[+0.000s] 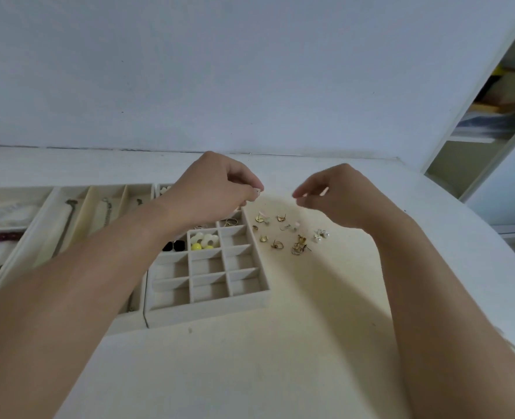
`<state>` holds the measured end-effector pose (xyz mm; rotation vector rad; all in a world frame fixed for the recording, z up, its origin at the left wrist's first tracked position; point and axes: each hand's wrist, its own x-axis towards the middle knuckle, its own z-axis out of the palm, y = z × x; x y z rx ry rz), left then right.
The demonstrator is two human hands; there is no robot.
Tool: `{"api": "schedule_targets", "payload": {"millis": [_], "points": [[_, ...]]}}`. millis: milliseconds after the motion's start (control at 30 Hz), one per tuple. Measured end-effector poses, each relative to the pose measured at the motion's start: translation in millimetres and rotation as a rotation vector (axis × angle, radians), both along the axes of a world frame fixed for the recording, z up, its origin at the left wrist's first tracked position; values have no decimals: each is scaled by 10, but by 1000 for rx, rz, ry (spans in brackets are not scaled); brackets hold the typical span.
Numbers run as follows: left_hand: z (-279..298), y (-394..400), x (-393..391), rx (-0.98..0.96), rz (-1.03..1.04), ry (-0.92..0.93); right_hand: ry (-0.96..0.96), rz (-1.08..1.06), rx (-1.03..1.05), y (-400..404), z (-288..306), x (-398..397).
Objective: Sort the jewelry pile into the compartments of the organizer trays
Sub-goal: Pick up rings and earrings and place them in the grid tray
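Pinching small pale piece (258,192) — left hand (210,189) fingers curled; right hand (340,198) loose.

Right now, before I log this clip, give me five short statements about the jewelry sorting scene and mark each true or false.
1. Loose earrings lie on the table to the right of the grid tray. True.
2. Every compartment of the grid tray is filled. False: the near rows show nothing in them.
3. White flower pieces sit in a grid tray compartment. True.
4. The left hand lies flat on the table. False: it is raised over the tray's far end, fingers curled and pinching something small and pale.
5. Chains lie in the long compartments of the tray left of the grid tray. True.
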<state>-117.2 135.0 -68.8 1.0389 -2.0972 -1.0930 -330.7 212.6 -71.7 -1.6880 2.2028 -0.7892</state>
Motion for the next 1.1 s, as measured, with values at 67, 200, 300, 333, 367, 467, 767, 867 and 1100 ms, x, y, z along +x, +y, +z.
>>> {"api": "schedule_targets", "payload": {"millis": [67,200,300,333,367,467,767,867,1100], "points": [[3,-6,7,33,-7,-15,70,-24,97,12,-17,-41],[-11,-9,-4,78,-11,-16,82,71,244,25,-30,20],[-5,3,-2,71,-6,-12,121,178,330,18,-40,102],[-5,5,0,68,-7,-20,129,193,338,16,-41,122],[-2,6,4,65,-8,-27,142,202,345,16,-38,132],[8,13,12,61,-20,-40,169,201,363,48,5,114],[-29,21,35,40,-80,-97,222,197,486,65,-3,143],[-46,24,40,49,-110,-107,221,196,450,72,4,125],[-57,27,23,49,-121,-121,62,232,346,66,18,112]]}}
